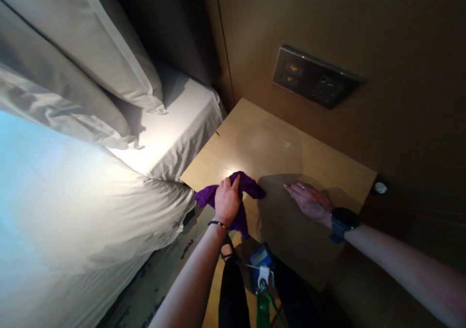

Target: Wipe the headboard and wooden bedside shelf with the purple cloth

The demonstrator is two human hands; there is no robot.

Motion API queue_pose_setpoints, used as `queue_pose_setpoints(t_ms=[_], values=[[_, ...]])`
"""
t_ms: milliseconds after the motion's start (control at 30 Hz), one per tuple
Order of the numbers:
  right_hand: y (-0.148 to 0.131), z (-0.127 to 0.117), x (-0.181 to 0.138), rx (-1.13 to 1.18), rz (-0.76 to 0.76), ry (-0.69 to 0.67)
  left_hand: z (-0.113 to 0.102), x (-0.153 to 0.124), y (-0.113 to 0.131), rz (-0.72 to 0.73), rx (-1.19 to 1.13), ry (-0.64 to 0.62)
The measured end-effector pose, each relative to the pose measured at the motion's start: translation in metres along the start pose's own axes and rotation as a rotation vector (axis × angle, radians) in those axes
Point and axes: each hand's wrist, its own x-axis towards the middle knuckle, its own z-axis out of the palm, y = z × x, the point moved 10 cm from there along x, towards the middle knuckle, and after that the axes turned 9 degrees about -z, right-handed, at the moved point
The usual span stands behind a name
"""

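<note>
A purple cloth [240, 216] lies bunched on the pale wooden bedside table [313, 153], near its bed-side edge. My left hand [227, 201] grips the cloth from above and presses it on the top, index finger stretched along it. Cloth ends stick out to both sides and toward me. Further right, my right hand [308, 202] is open with fingers extended, over or on the tabletop; contact is hard to tell. It holds nothing. A ring and a dark watch [344, 221] are on that side, and a beaded bracelet [218, 225] circles the left wrist.
A bed with white linen [145, 216] and pillows [120, 66] stands left of the table. On the wall behind is a switch and socket panel [316, 78]. A small round knob-like object [380, 188] sits past the right corner. A badge on a green lanyard [262, 308] hangs below me.
</note>
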Motion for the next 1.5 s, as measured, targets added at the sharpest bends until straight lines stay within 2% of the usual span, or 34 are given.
queue_pose_setpoints(t_ms=[133,267,400,667,967,1167,1500], values=[[-0.002,-0.005,0.001,-0.005,-0.010,0.001,-0.002,-0.001,0.000,0.001,0.001,0.004],[-0.015,-0.025,0.005,-0.056,-0.030,-0.011,-0.003,-0.001,0.001,0.000,-0.005,0.006],[-0.021,-0.041,0.010,-0.037,-0.097,0.045,-0.003,-0.001,0.001,0.002,0.001,0.003],[-0.002,-0.009,-0.003,0.040,-0.059,-0.010,-0.002,-0.001,0.001,0.001,-0.001,0.001],[-0.010,-0.026,0.005,-0.006,-0.098,0.003,0.000,-0.002,0.000,-0.002,-0.001,0.000],[-0.021,-0.041,0.005,-0.058,-0.189,0.137,0.000,-0.002,0.000,-0.005,0.004,0.000],[-0.020,-0.036,0.009,-0.074,-0.125,0.044,0.001,0.000,0.002,0.005,0.013,0.004]])
